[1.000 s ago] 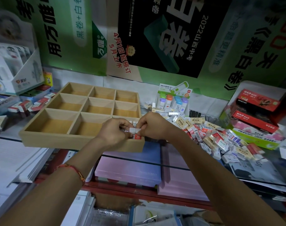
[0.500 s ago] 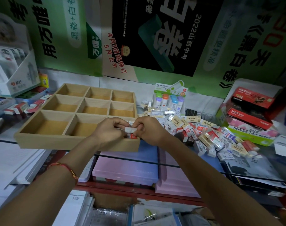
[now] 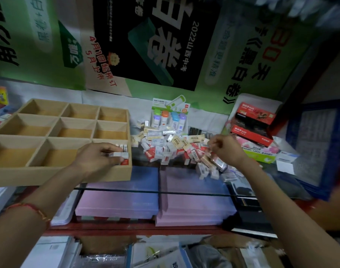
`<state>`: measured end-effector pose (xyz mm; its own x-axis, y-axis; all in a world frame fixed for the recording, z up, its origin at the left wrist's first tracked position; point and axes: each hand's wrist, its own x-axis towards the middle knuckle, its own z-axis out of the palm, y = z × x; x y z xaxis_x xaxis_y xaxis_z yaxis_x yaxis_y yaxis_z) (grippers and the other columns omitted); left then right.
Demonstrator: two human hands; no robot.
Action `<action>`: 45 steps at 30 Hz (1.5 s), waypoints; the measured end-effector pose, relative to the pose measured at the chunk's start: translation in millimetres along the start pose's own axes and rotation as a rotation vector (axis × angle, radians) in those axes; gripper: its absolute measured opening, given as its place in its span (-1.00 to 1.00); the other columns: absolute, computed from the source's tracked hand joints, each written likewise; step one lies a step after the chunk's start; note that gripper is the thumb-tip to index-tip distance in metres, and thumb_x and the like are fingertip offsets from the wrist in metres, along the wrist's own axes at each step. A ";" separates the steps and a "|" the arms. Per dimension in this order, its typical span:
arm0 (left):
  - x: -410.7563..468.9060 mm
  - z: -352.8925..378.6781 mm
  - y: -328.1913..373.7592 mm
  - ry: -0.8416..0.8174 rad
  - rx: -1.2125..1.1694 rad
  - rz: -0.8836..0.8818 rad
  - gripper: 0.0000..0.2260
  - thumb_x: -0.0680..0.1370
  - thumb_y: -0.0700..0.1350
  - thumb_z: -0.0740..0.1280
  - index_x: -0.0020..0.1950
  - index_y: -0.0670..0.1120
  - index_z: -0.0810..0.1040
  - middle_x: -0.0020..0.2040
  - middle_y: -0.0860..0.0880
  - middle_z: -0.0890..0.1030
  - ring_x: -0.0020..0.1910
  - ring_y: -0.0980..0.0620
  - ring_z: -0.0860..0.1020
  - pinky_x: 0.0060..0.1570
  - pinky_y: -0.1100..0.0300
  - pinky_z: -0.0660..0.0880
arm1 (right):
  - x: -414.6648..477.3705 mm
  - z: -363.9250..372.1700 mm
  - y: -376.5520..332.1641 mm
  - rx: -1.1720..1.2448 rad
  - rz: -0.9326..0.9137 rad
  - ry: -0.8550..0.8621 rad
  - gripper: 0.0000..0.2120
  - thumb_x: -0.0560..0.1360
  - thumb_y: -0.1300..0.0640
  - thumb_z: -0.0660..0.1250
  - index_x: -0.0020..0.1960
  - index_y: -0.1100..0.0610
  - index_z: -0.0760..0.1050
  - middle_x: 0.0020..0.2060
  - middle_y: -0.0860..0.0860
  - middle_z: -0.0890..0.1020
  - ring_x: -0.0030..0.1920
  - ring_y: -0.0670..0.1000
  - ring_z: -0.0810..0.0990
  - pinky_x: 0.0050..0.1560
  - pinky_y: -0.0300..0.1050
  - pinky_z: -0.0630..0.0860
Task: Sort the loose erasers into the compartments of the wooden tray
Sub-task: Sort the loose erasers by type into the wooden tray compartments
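One eraser (image 3: 118, 154) — in curled left fingers (image 3: 107, 149).

green and black posters (image 3: 165, 45) cover the far wall; a pack with four coloured caps (image 3: 168, 118) stands below them, red boxes (image 3: 254, 115) stacked far right, pink boxes (image 3: 116, 204) under the near glass (image 3: 184, 192)

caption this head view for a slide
Left hand pinches an eraser in the wooden tray; right hand at the loose erasers.
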<state>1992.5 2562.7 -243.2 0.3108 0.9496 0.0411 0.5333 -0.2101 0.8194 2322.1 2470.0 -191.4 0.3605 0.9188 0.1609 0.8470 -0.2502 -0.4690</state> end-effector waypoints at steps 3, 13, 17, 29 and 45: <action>-1.7 0.4 2.5 0.016 0.016 0.011 -0.84 0.37 -0.05 0.50 -0.11 0.13 0.61 0.02 0.06 0.63 0.09 0.03 0.53 0.27 0.05 0.38 | -2.1 14.8 -9.2 -0.112 -0.095 -0.051 -0.85 0.48 0.31 0.22 -0.12 0.25 0.57 -0.11 0.11 0.64 -0.14 0.04 0.56 -0.12 -0.15 0.49; -1.6 -1.0 2.9 0.010 -0.030 -0.005 -0.85 0.35 -0.07 0.52 -0.17 0.14 0.62 0.00 0.06 0.64 0.08 0.05 0.54 0.23 0.11 0.39 | 8.9 41.6 -23.8 -0.376 -0.020 -0.120 -0.69 0.44 0.17 0.38 0.16 0.17 0.48 0.07 0.13 0.59 0.06 0.15 0.54 -0.02 -0.08 0.48; -3.0 0.2 5.1 0.023 -0.024 0.000 -0.86 0.38 -0.08 0.50 -0.13 0.10 0.62 -0.01 0.08 0.62 0.07 0.08 0.51 0.12 0.23 0.36 | 7.7 28.7 -16.9 -0.122 0.051 -0.052 -0.59 0.41 0.33 0.38 0.24 0.18 0.45 -0.13 0.11 0.60 -0.13 0.08 0.56 -0.15 -0.14 0.50; -4.6 -0.1 5.5 0.031 -0.007 0.010 -0.87 0.39 -0.07 0.49 -0.15 0.13 0.61 -0.03 0.09 0.62 0.05 0.09 0.53 0.08 0.24 0.37 | 12.4 39.7 -18.4 -0.206 -0.007 0.133 -0.77 0.51 0.30 0.26 0.15 0.26 0.53 0.16 0.21 0.53 0.08 0.16 0.54 0.14 -0.04 0.49; -5.5 -0.4 6.9 0.038 0.000 -0.005 -0.86 0.39 -0.06 0.48 -0.18 0.16 0.58 -0.03 0.10 0.61 0.08 0.08 0.52 0.19 0.20 0.38 | -3.2 71.8 -54.9 -0.307 -0.241 -0.006 -0.73 0.44 0.35 0.22 0.11 0.23 0.50 0.07 0.17 0.55 0.08 0.18 0.49 0.02 -0.06 0.42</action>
<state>1994.2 2556.1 -237.6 0.2779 0.9588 0.0590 0.5343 -0.2054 0.8199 2246.4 2502.7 -228.5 0.1350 0.9638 0.2298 0.9850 -0.1054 -0.1368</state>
